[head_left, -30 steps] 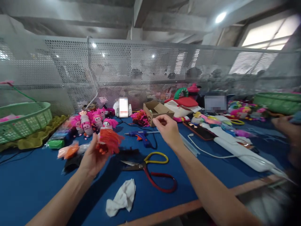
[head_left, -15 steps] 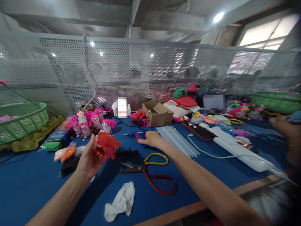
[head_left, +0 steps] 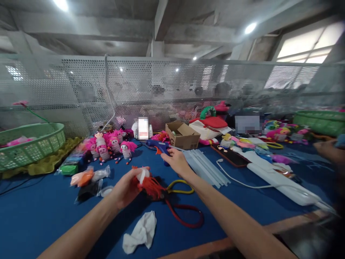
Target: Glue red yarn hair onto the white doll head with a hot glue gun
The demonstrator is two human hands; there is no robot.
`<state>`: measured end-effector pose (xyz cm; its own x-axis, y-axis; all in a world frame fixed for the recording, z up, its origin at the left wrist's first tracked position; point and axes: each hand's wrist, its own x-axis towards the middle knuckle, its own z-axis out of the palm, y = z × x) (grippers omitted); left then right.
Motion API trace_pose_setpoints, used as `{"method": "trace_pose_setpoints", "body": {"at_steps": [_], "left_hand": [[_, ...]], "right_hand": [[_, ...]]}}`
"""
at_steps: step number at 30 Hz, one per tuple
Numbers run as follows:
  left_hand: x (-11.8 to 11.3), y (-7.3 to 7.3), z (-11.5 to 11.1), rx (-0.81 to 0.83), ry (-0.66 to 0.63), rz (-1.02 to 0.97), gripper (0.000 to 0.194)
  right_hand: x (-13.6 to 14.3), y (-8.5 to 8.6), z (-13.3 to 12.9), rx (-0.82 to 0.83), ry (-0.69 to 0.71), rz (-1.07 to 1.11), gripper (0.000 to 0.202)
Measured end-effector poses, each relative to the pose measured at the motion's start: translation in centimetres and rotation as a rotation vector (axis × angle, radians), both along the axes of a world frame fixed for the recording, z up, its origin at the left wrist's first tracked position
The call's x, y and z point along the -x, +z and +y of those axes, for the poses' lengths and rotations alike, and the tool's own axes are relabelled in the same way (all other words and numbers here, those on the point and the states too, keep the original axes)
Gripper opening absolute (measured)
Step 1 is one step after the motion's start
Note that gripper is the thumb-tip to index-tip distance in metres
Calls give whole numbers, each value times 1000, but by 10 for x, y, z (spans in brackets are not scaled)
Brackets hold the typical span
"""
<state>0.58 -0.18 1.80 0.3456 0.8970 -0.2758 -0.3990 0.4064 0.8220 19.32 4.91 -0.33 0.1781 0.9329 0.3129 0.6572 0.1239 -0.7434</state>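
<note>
My left hand is closed round a small doll with red-orange yarn hair and a white part facing up, held over the blades of the scissors. Behind it, my right hand is at a blue glue gun with an orange trigger; its fingers are at the handle, and the nozzle points left. The scissors have one yellow and one red handle loop. Several pink-haired dolls stand in a group to the left. A crumpled white cloth lies near the front.
An open cardboard box and translucent glue sticks are beyond my right hand. To the right are a phone and a white power strip. A green basket stands left. Another person's hand shows far right.
My left hand has moved right with the doll, now turned with its white part up. The glue gun's nozzle is raised in my right hand. The view has shifted slightly.
</note>
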Motion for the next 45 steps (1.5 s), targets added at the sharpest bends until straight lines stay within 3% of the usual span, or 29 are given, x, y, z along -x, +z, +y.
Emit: {"method": "trace_pose_setpoints", "body": {"at_steps": [5,10,14,17,21,25,30,35,40,45], "left_hand": [[6,-3,23,-79,79,242,11],[16,-8,40,-228,53,367,24],[4,0,34,-241,23,303,23],[-14,7,29,-227,-7,148,23],[-38,8,28,-240,113,58,13],[-53,2,28,-245,154,27,22],[-56,-8,35,-236,222,-17,27],[-51,-13,44,-226,252,-54,26],[-50,-11,40,-255,223,-63,27],[-56,-8,29,-296,167,-70,29]], "right_hand": [[-4,-5,-2,-92,-13,129,25],[-4,-8,-5,-175,-42,183,25],[6,-2,-16,-282,-9,199,26],[15,3,-25,-346,14,187,27],[22,7,-33,-388,26,165,26],[22,7,-34,-391,53,168,23],[21,5,-32,-353,91,246,25],[17,7,-24,-301,169,459,28],[2,17,-14,-349,125,768,30],[1,24,-18,-393,156,909,26]]}}
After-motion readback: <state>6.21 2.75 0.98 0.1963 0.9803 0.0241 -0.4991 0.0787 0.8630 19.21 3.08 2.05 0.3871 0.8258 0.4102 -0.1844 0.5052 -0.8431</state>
